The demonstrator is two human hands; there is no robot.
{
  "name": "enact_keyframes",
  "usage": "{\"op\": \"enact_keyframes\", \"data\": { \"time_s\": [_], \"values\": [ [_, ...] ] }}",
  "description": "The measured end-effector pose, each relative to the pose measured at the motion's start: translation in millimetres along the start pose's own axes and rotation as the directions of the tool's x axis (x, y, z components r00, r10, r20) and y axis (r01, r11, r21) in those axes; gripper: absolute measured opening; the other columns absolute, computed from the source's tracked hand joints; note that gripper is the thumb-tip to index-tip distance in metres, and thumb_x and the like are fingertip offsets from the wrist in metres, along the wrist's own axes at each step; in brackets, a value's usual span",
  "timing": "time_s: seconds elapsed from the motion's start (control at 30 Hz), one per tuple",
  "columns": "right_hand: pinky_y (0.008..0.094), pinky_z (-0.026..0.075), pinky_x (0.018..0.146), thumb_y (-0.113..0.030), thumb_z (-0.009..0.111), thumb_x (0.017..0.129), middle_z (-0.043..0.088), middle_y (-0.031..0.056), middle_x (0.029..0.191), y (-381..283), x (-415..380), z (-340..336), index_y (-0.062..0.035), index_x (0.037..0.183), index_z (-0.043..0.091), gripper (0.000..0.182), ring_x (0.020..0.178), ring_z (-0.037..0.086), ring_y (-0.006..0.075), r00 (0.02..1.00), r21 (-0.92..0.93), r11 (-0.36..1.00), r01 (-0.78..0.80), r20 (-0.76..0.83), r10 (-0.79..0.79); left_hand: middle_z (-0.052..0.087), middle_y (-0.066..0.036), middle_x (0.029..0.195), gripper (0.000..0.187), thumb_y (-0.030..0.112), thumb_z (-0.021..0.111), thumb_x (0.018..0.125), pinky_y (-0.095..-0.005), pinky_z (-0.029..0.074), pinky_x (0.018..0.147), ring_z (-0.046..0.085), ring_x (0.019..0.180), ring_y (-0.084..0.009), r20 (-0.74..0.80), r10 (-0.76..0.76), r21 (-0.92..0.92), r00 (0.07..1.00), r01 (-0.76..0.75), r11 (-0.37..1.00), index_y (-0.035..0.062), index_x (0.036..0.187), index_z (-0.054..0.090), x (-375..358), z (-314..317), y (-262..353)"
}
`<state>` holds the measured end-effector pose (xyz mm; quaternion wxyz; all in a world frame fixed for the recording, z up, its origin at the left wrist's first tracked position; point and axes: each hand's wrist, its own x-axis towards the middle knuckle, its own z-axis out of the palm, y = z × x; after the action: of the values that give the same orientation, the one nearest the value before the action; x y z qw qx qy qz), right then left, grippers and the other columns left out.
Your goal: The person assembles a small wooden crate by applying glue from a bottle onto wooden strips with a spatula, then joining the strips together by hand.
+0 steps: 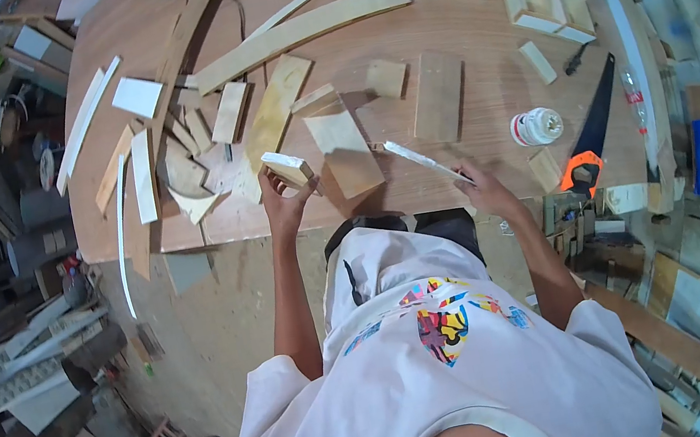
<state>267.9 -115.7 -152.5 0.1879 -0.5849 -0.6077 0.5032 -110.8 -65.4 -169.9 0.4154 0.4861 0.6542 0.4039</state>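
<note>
1. Now a small wooden block [287, 169] is being gripped by the left hand [283, 200], just above the near edge of the desk [468, 38].
2. A thin pale strip [424, 159] is being pinched by the right hand [480, 188], pointing up and left.
3. A flat plywood piece [344, 150] is lying between both hands.
4. A white jar [536, 127] and a handsaw [590, 137] are resting to the right.

I'm in a woodworking shop: plywood bench [468, 38] strewn with offcuts [275, 110], handsaw [591, 140] at right, timber stacks [28, 359] lower left.
</note>
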Motion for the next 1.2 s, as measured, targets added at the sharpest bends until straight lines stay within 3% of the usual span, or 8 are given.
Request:
{"op": "enact_keyframes", "data": {
  "time_s": [0.03,0.17,0.23,0.33,0.47,0.57,0.73,1.2],
  "values": [
    [0.0368,0.044,0.074,-0.017,0.050,0.094,0.056,0.0143,0.080,0,5,4,-0.0008,0.107,0.051,0.020,0.075,0.055,0.0258,0.999,0.030,0.999,-0.027,0.047,0.025,0.053,-0.013,0.117,0.089,0.019,0.087,0.062,-0.0371,0.044,0.092,0.053,0.110,-0.0231,-0.015,-0.012,0.001,1.000,0.012,1.000,0.0046,0.132,0.034,-6,-3,-1],
    [0.0376,0.045,0.075,-0.022,0.049,0.094,0.058,0.0158,0.084,9,23,19,-0.0002,0.103,0.055,0.024,0.080,0.057,0.0295,0.993,-0.073,0.996,-0.055,0.099,0.062,0.053,-0.013,0.117,0.088,0.016,0.086,0.062,-0.0358,0.044,0.092,0.053,0.109,-0.0223,-0.109,-0.068,-0.031,0.992,0.065,0.997,0.0032,0.131,0.033,-32,-11,-5],
    [0.0408,0.045,0.078,-0.027,0.051,0.093,0.061,0.0180,0.089,16,34,23,-0.0005,0.099,0.058,0.028,0.089,0.058,0.0358,0.997,-0.065,0.995,0.077,-0.009,-0.078,0.053,-0.013,0.118,0.087,0.015,0.086,0.062,-0.0354,0.044,0.092,0.053,0.108,-0.0221,-0.150,-0.103,-0.052,0.983,0.096,0.994,0.0026,0.131,0.033,-42,-11,-3],
    [0.0438,0.045,0.079,-0.026,0.052,0.092,0.061,0.0190,0.092,18,44,21,-0.0025,0.099,0.060,0.026,0.094,0.056,0.0405,0.994,-0.215,0.972,0.090,0.074,-0.076,0.051,-0.014,0.117,0.088,0.018,0.087,0.061,-0.0351,0.043,0.092,0.053,0.105,-0.0215,-0.230,-0.180,-0.116,0.956,0.156,0.981,0.0003,0.129,0.035,-67,-12,-4],
    [0.0467,0.045,0.078,-0.025,0.054,0.091,0.062,0.0192,0.094,12,54,26,-0.0052,0.099,0.061,0.023,0.092,0.057,0.0412,0.968,-0.290,0.923,0.252,0.070,-0.242,0.046,-0.014,0.121,0.089,0.015,0.086,0.063,-0.0356,0.043,0.093,0.050,0.109,-0.0223,-0.393,-0.161,-0.211,0.905,0.081,0.974,0.0008,0.131,0.030,-90,-17,-17],
    [0.0479,0.045,0.078,-0.024,0.055,0.090,0.062,0.0185,0.095,-13,48,31,-0.0067,0.099,0.062,0.020,0.091,0.058,0.0398,0.985,-0.426,0.891,0.154,0.137,-0.104,0.049,-0.012,0.119,0.070,0.004,0.077,0.074,-0.0336,0.045,0.092,0.051,0.109,-0.0207,-0.505,-0.174,-0.354,0.845,-0.019,0.935,0.0002,0.128,0.033,-108,-21,-13],
    [0.0479,0.045,0.080,-0.024,0.056,0.090,0.063,0.0168,0.097,-9,65,48,-0.0070,0.098,0.063,0.020,0.093,0.058,0.0386,0.971,-0.438,0.867,0.238,0.119,-0.206,0.049,-0.013,0.122,0.068,0.003,0.076,0.075,-0.0333,0.045,0.092,0.052,0.108,-0.0204,-0.472,-0.213,-0.398,0.856,0.009,0.917,0.0012,0.127,0.033,-111,-22,-14],
    [0.0463,0.045,0.081,-0.020,0.059,0.087,0.062,0.0160,0.096,0,71,50,-0.0078,0.100,0.066,0.019,0.095,0.058,0.0376,0.981,-0.492,0.849,0.195,0.099,-0.168,0.046,-0.016,0.120,0.086,0.007,0.082,0.068,-0.0342,0.045,0.092,0.050,0.110,-0.0238,-0.401,-0.155,-0.351,0.903,0.004,0.936,-0.0033,0.132,0.026,-98,-40,-38]
  ]
}}
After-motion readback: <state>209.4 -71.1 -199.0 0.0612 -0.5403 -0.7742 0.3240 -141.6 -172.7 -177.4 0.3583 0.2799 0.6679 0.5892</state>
